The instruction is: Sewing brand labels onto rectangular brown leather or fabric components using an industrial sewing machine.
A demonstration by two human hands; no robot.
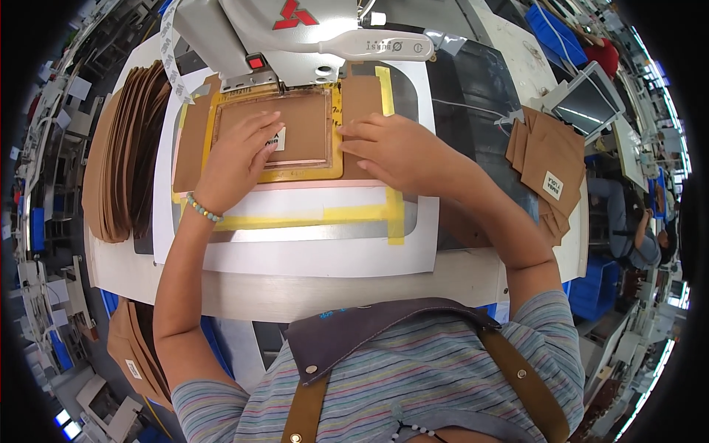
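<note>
A flat brown panel, leather-like, lies under the sewing machine head. Over it sits a yellow template frame with a rectangular window, and a small white label shows on the brown inside. My left hand rests across the frame's left part, its fingers stretched over the brown by the label. At the frame's right edge, my right hand lies with fingers extended onto the brown panel, fingertips touching or nearly touching the frame. Neither hand appears to grip anything.
A thick stack of brown panels stands at the left, and labelled brown pieces are piled at the right. Yellow tape borders the white sheet. A pale handheld device sits across the machine's front. More brown pieces hang lower left.
</note>
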